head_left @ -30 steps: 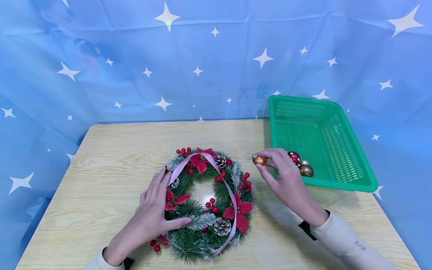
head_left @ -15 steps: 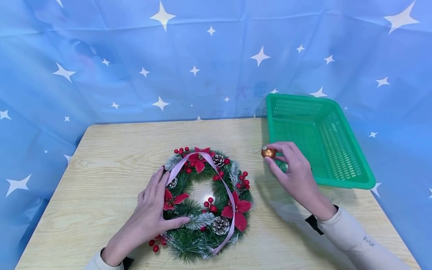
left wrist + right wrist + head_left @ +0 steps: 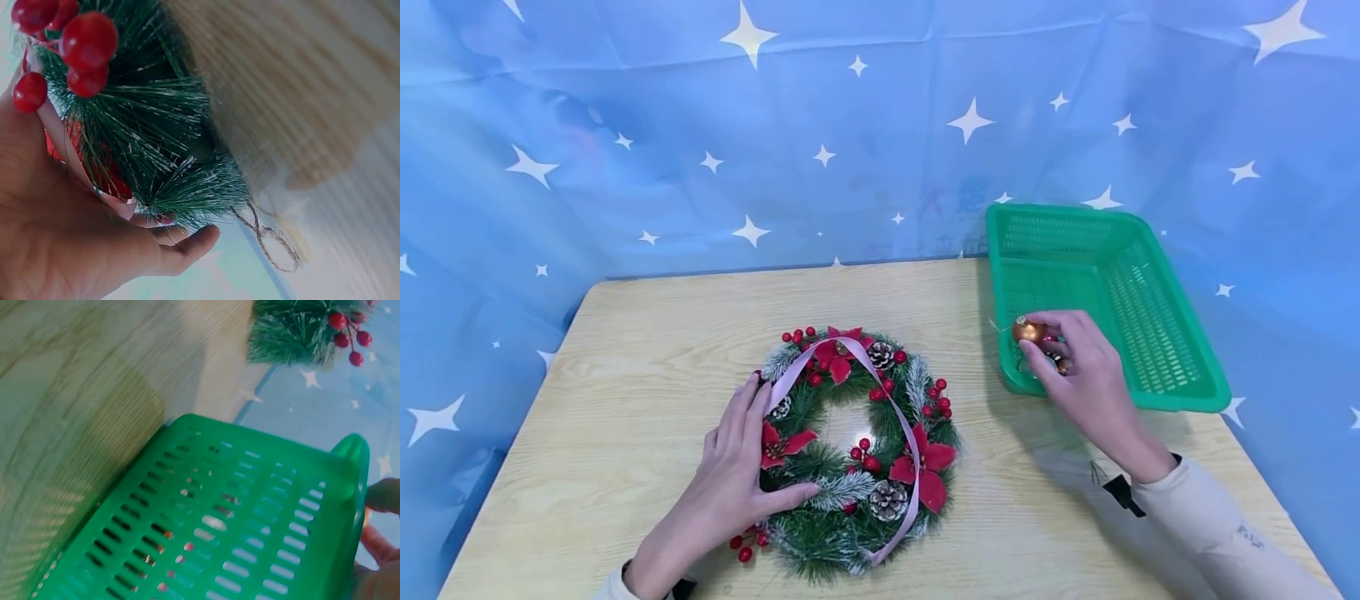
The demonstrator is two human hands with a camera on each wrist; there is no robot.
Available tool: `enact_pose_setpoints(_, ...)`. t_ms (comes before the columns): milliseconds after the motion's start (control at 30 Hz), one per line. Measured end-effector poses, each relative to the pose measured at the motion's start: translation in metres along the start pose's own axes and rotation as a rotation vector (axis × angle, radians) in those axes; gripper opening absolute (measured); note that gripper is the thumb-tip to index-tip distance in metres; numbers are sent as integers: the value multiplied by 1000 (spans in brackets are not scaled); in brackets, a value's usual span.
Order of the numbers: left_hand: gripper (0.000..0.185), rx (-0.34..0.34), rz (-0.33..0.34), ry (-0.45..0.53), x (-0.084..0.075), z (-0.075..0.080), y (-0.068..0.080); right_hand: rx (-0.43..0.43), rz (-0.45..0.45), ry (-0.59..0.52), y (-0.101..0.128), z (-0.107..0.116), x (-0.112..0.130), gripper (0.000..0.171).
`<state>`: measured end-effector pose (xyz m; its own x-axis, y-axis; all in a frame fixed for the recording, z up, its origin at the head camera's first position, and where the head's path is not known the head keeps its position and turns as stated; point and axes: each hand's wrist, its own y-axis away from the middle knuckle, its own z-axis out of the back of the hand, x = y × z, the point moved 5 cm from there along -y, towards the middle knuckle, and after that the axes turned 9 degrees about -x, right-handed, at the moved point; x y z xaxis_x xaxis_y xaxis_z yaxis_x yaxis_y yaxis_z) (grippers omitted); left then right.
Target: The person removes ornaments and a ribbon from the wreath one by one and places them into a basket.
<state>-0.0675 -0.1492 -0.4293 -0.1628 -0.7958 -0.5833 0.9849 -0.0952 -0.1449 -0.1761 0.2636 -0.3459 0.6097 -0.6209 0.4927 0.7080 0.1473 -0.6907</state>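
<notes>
On the table lies a Christmas wreath (image 3: 808,537) with red berries, pinecones, red flowers and a pink ribbon (image 3: 782,383) across it. My left hand (image 3: 722,483) rests on its left side, fingers along the outer edge and thumb over the front. The left wrist view shows green needles (image 3: 156,125) beside that hand (image 3: 81,244). My right hand (image 3: 1093,383) pinches a gold Christmas ball (image 3: 1027,331) between thumb and fingers, above the near left corner of the green basket (image 3: 1150,308). In the right wrist view, the basket's wall (image 3: 250,487) hides most of this hand (image 3: 381,575).
Other ornaments (image 3: 1060,363) lie in the basket's near left corner, partly hidden by my right hand. A brown twine loop (image 3: 275,250) hangs off the wreath. The wooden table (image 3: 662,333) meets a blue star-printed cloth (image 3: 850,108) at the back.
My right hand has carried the gold Christmas ball rightward and slightly away, from beside the basket to over its near left corner. My left hand stays on the wreath.
</notes>
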Motion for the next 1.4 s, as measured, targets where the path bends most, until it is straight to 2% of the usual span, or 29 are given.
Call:
enact_pose_setpoints(333, 137, -6, 1, 8, 0, 0, 2, 16, -90, 54, 1, 12, -18, 37)
enact_pose_setpoints(533, 137, -10, 1, 20, 1, 0, 2, 54, -113, 75, 0, 16, -25, 38)
enact_pose_setpoints(933, 137, -12, -7, 20, 0, 0, 2, 164, -143, 153, -1, 19, -37, 33)
enact_pose_setpoints(1167, 137, -5, 2, 10, 1, 0, 1, 260, -176, 206, -2, 20, -43, 28)
enact_pose_setpoints(1400, 137, -8, 3, 12, 1, 0, 2, 331, -206, 223, -4, 19, -49, 27)
